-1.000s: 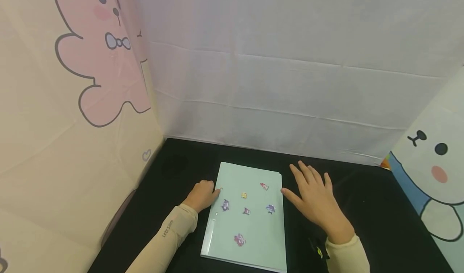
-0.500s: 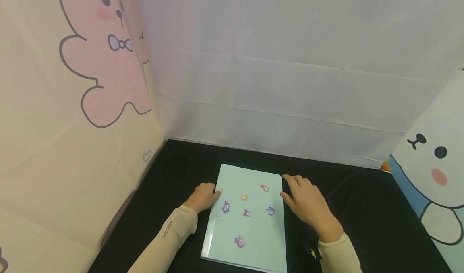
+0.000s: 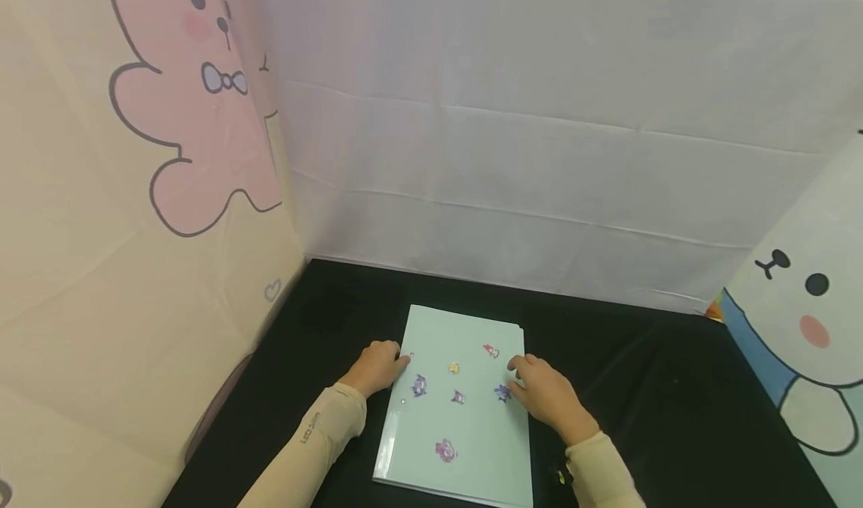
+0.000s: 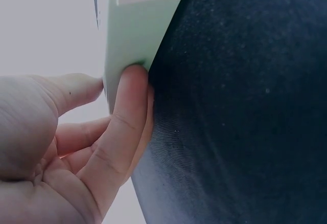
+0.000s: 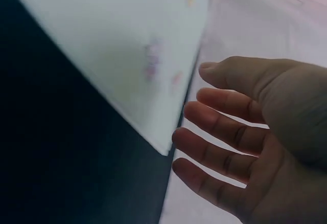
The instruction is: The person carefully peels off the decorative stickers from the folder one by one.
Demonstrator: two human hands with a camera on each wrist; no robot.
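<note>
A pale mint-green binder [image 3: 475,440] with several small cartoon stickers lies flat on the black tabletop in the head view. My left hand [image 3: 374,368] holds its left edge; in the left wrist view the thumb touches the cover while the fingers press on the green spine [image 4: 138,35]. Over the binder's right edge, beside a purple sticker [image 3: 502,392], hovers my right hand [image 3: 547,397]. Its fingers are loosely bent and spread apart, with nothing between them in the right wrist view. Whether it touches the cover cannot be told from the head view.
The black tabletop [image 3: 674,395] stretches on both sides of the binder. A white cloth [image 3: 512,156] hangs behind it, with bear-printed cloths at left and right. Near my right sleeve lies a small dark item [image 3: 562,478] with a yellow-green spot.
My right hand has come left and down, from beside the binder to over its right edge, with its fingers bending more. My left hand and the binder stay in place.
</note>
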